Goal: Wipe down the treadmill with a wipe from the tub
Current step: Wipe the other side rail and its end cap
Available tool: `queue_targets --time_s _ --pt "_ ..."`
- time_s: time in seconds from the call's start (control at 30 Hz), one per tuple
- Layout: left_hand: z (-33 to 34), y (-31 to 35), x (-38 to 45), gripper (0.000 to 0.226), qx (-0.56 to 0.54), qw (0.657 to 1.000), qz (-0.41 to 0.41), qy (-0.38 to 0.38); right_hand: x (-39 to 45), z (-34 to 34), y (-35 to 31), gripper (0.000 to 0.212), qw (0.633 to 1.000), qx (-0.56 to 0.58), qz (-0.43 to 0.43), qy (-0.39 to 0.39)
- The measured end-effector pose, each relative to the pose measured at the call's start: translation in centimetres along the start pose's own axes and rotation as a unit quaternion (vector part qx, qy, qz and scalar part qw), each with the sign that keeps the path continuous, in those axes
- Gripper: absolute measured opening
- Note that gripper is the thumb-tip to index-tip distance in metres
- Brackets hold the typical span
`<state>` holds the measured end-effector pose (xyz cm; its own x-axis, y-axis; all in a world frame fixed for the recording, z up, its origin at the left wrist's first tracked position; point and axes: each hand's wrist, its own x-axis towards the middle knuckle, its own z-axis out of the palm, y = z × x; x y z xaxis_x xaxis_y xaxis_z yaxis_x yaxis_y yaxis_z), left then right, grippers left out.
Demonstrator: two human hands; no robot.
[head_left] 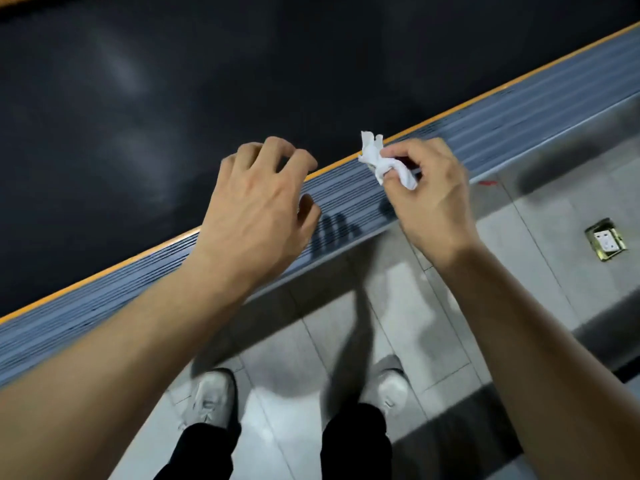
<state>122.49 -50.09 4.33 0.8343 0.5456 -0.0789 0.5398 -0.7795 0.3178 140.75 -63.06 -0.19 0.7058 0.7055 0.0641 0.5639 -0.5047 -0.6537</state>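
Grey floor tiles [540,244] fill the view from 3 to 6 o'clock, and the dark belt [173,81] fills it from 9 to 12; between them the ribbed grey rail [349,199] with its orange strip [433,119] runs from 8 to 2 o'clock. The right hand [433,195] pinches a crumpled white wipe [381,161] above the rail. The left hand [258,206] hovers at 11 o'clock, fingers loosely curled and slightly spread, holding nothing. A floor socket [604,239] sits at 3 o'clock, white shoes [211,396] at 6. No writing is legible.

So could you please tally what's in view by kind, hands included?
Hands: 2, left and right
Wipe: 1
Treadmill: 1
Shoes: 2
Floor socket: 1
Total: 7
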Motion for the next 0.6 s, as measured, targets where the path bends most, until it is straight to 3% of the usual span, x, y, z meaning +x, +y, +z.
queue_targets --time_s 0.2,0.6 --pt "5.3 8.6 7.2 0.053 0.018 1.000 -0.009 -0.005 4.5 -5.2 10.5 0.027 1.000 -0.012 0.007 -0.008" --pt "10.8 19.9 20.8 0.048 0.018 1.000 -0.013 0.006 15.5 -12.6 23.9 0.027 0.999 -0.031 -0.020 -0.013"
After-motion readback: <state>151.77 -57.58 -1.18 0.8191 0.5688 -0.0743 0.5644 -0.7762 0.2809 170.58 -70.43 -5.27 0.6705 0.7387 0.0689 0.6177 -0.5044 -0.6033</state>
